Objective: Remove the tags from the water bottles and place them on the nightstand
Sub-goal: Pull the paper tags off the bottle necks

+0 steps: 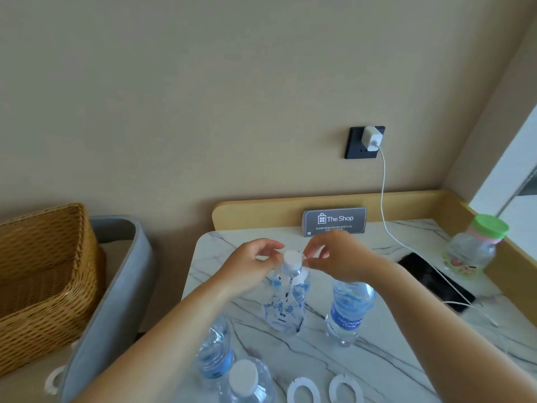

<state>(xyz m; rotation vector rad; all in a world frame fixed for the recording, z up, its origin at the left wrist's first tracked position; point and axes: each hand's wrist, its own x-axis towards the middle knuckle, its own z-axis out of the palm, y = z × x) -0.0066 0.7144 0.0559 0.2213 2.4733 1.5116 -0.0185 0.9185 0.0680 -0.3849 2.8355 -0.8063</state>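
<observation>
My right hand was pinching the white tag between thumb and fingertips, right at the neck of the middle bottle, just under its white cap. My left hand sat on the other side of that cap with its fingers curled in toward the neck; from my feed I could not tell whether it gripped the bottle or only touched it. The bottle stood upright on the marble top of the nightstand with the tag around its neck. Just to its right stood an Aquafina bottle, its top hidden behind my right wrist. Nearer me stood two more bottles, and beside them two loose tags lay flat on the marble. Farther back I saw a "The Shop" sign, a dark phone on a white cable running up to a wall charger, and a jar with a green lid. Off to the left sat a wicker basket in a grey bin
</observation>
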